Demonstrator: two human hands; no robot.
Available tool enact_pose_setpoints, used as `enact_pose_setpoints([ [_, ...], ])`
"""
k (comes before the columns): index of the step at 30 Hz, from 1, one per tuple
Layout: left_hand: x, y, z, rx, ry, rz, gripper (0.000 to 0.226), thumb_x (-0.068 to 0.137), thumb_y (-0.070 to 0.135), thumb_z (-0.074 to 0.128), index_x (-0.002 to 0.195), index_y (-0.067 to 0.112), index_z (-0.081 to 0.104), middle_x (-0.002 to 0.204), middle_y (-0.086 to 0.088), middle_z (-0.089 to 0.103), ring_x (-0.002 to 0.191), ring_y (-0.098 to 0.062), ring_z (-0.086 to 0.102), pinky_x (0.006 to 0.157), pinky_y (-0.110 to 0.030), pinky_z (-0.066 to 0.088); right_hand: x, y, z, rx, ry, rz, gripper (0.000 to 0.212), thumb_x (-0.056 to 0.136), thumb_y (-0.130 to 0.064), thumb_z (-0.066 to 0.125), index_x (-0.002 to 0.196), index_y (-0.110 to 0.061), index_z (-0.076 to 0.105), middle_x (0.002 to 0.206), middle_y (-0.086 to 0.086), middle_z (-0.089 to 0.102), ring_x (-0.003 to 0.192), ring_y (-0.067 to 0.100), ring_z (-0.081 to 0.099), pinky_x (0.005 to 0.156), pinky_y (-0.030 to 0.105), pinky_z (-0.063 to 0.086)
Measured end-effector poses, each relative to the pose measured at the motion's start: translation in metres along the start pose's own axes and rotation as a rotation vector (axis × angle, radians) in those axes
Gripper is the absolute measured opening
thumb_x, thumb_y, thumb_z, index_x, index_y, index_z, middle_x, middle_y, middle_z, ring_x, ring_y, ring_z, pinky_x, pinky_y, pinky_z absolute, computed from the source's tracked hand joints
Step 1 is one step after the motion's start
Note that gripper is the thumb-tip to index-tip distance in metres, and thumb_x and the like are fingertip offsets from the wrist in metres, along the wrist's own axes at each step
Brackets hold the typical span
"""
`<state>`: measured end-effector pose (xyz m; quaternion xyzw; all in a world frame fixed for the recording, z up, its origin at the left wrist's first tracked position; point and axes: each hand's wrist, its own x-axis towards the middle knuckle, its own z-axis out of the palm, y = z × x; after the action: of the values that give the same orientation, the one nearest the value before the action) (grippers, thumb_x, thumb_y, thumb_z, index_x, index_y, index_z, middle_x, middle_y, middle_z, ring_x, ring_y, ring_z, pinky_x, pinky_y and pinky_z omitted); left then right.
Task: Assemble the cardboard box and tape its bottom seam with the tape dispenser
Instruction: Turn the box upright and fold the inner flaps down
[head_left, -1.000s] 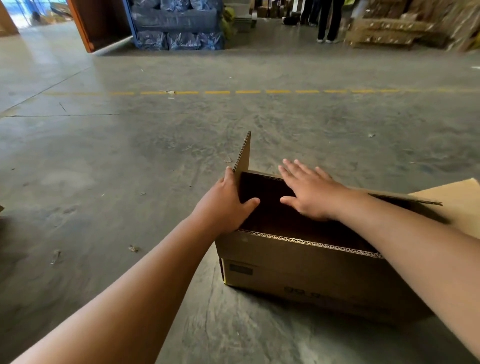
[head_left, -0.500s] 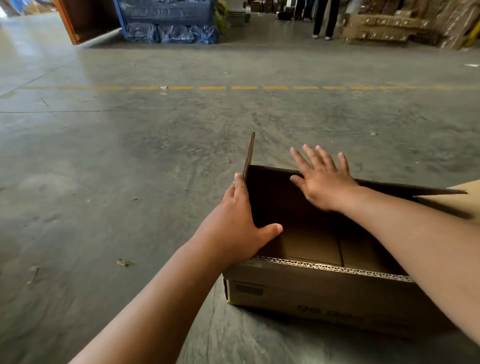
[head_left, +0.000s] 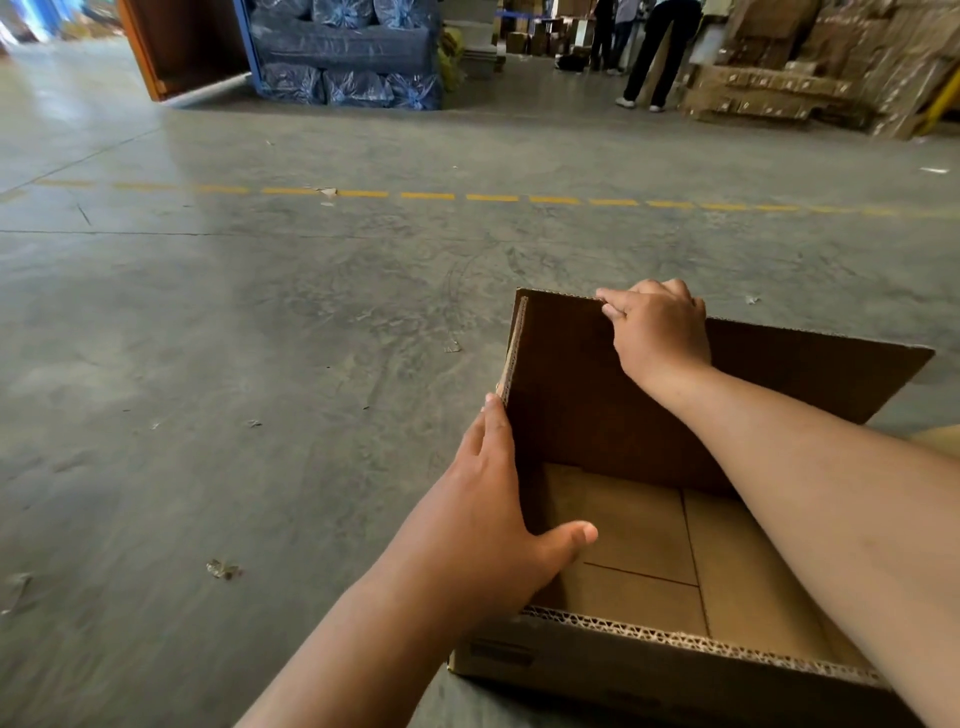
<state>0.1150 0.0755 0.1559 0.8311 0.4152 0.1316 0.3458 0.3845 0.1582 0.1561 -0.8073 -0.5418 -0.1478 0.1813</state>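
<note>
Wide concrete floor (head_left: 260, 364), dashed yellow line (head_left: 363, 194) across the far part, pallets and stacked cardboard at the far edge. Near right: box (head_left: 649, 670) sitting open side up, inner floor flaps folded in and meeting at a seam. Far flap (head_left: 779, 379) standing tall, gripped at its top edge by right hand (head_left: 660, 332), fingers curled over the rim, thumb on the inside face. Left hand (head_left: 493, 514) flat against the left wall, fingers straight along the outside, thumb hooked inside, pressing rather than gripping. No dispenser in view. Judged step: squaring the walls before flipping for tape. Best done by pushing the left corner true while drawing the far flap upright, keeping creases crisp. Worth checking that the floor flaps lie flush, or the seam will gape under tape.
</note>
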Motion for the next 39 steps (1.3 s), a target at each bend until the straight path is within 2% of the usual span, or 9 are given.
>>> enact_pose_setpoints([
  [6,0.01,-0.001,-0.003,0.009,-0.122,0.02,0.13,0.075,0.071,0.066,0.149,0.029,-0.031,0.161,0.016,-0.024,0.149,-0.003,-0.004,0.106,-0.018,0.002,0.002,-0.002,0.013,0.0,-0.099,0.016,0.048,0.104,-0.031,0.034,0.15,-0.021,0.039,0.142,-0.002,0.054,0.13,0.028,0.037,0.104,0.044,0.036],
  [11,0.029,0.003,-0.008,0.039,-0.305,0.014,0.134,0.072,0.071,0.07,0.149,0.031,-0.032,0.164,0.012,-0.016,0.151,-0.01,0.003,0.106,-0.019,0.01,-0.001,0.002,0.008,0.066,-0.17,0.014,0.05,0.104,-0.03,0.03,0.154,-0.021,0.032,0.157,0.0,0.036,0.144,0.025,0.024,0.117,0.044,0.025],
  [19,0.054,0.02,-0.015,0.173,-0.451,-0.044,0.105,0.084,0.076,0.043,0.149,0.037,-0.029,0.164,0.008,-0.013,0.152,-0.022,0.009,0.122,-0.042,0.011,-0.017,0.019,-0.018,0.173,-0.385,-0.08,0.056,0.105,-0.033,0.034,0.158,-0.025,0.015,0.166,-0.002,0.003,0.152,0.014,-0.003,0.122,0.038,0.005],
  [24,0.056,0.025,-0.01,0.354,-0.543,-0.034,0.102,0.084,0.078,0.041,0.147,0.043,-0.031,0.163,0.011,-0.02,0.152,-0.026,0.01,0.121,-0.045,0.011,-0.055,0.063,-0.072,0.166,-0.389,-0.118,0.06,0.102,-0.044,0.041,0.157,-0.03,0.02,0.166,-0.005,0.007,0.152,0.013,0.005,0.122,0.039,0.012],
  [28,0.061,0.039,0.006,0.423,-0.485,-0.075,0.105,0.083,0.08,0.038,0.152,0.032,-0.025,0.165,0.002,-0.016,0.152,-0.029,0.007,0.121,-0.047,0.012,-0.102,0.121,-0.124,0.063,-0.4,-0.056,0.065,0.097,-0.05,0.047,0.155,-0.032,0.027,0.163,-0.005,0.02,0.15,0.016,0.018,0.12,0.037,0.018],
  [34,0.079,0.084,0.049,0.449,-0.21,-0.216,0.11,0.078,0.086,0.031,0.157,0.023,-0.013,0.166,-0.013,-0.009,0.151,-0.038,0.004,0.12,-0.053,0.017,-0.172,0.209,-0.181,0.007,-0.335,0.265,0.067,0.094,-0.05,0.053,0.153,-0.027,0.031,0.159,0.001,0.033,0.145,0.025,0.031,0.113,0.045,0.031],
  [37,0.086,0.095,0.065,0.584,-0.109,-0.175,0.109,0.075,0.09,0.023,0.158,0.024,-0.003,0.166,-0.01,-0.013,0.151,-0.034,-0.011,0.119,-0.06,0.013,-0.199,0.238,-0.185,0.03,-0.334,0.451,0.075,0.092,-0.053,0.056,0.155,-0.025,0.026,0.158,0.005,0.034,0.141,0.031,0.036,0.109,0.046,0.036],
  [39,0.087,0.103,0.076,0.63,-0.066,-0.115,0.103,0.079,0.088,0.022,0.159,0.025,0.002,0.166,-0.009,-0.011,0.152,-0.031,-0.009,0.119,-0.06,0.011,-0.212,0.247,-0.18,0.077,-0.354,0.531,0.079,0.09,-0.052,0.059,0.155,-0.023,0.024,0.154,0.008,0.039,0.136,0.032,0.041,0.105,0.045,0.041],
])
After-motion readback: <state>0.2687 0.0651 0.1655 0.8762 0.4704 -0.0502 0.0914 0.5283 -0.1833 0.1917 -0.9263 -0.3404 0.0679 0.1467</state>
